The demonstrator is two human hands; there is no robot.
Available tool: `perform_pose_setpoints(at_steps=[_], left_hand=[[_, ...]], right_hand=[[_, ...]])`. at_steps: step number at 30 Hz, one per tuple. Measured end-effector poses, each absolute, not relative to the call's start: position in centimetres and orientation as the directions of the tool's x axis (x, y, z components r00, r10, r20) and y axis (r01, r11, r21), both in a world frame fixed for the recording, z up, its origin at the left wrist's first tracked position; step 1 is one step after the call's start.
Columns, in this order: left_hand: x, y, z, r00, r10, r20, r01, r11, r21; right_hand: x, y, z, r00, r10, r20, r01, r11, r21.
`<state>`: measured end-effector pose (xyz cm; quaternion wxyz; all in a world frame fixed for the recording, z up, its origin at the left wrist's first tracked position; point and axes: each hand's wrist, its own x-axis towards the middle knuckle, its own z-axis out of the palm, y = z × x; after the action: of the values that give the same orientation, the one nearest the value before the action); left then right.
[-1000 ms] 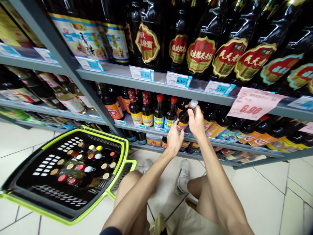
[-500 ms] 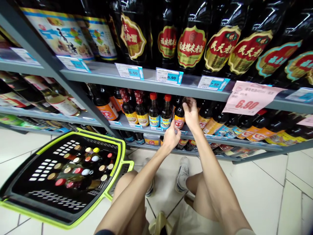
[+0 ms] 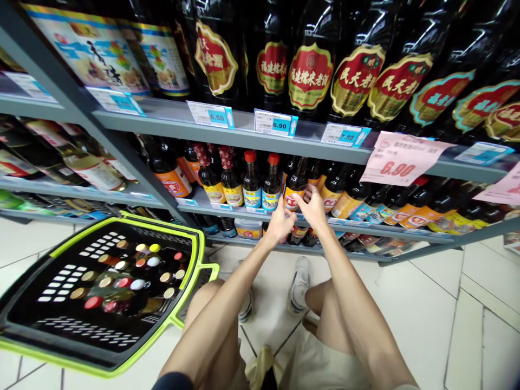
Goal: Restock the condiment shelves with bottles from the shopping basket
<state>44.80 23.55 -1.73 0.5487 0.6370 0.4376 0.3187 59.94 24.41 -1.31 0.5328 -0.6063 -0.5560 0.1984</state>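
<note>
Closest are the person's two bare knees and pale shorts, cut off at the bottom edge. Two shoes stand on the tile floor. One shoe (image 3: 298,281) shows well, and the other shoe (image 3: 245,306) is half hidden behind a leg.

On the left sits a black basket (image 3: 162,224) with a green rim. It is full of small bottles, but only their round caps show. There are too many caps, too close together, to count.

Both arms reach to the middle shelf (image 3: 199,196). The left hand (image 3: 280,222) shows only its back and its fingers are hidden, so I cannot tell its grip. The right hand (image 3: 314,208) is loose, and its fingertips rest on the low part of a dark bottle (image 3: 293,187) with an orange label. That bottle stands upright at the front of the shelf, just beside two red-capped bottles (image 3: 260,184). Left of those are two bottles with checked tops (image 3: 217,173).

Higher up are three small price tags (image 3: 275,123) and one pink sign (image 3: 400,160). Above them stand big dark bottles (image 3: 311,54), their tops cut off.
</note>
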Motion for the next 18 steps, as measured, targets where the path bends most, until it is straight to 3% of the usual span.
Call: perform_pose_setpoints(at_steps=[4,9,18], left_hand=[[44.8,23.4,-1.4,0.455,0.881,-0.128,0.149,0.067,0.987],[44.5,23.4,-1.2,0.480,0.866,-0.139,0.088,0.110,0.990],[43.6,23.1,-1.5,0.521,0.841,-0.148,0.202,0.046,0.978]], right_hand=[[59.4,23.9,-2.1,0.343,0.897,0.280,0.420,0.120,-0.900],[59.1,23.9,-2.7,0.305,0.909,0.283,0.394,0.150,-0.907],[59.1,23.0,-1.7,0.257,0.927,0.273,0.428,0.144,-0.892]])
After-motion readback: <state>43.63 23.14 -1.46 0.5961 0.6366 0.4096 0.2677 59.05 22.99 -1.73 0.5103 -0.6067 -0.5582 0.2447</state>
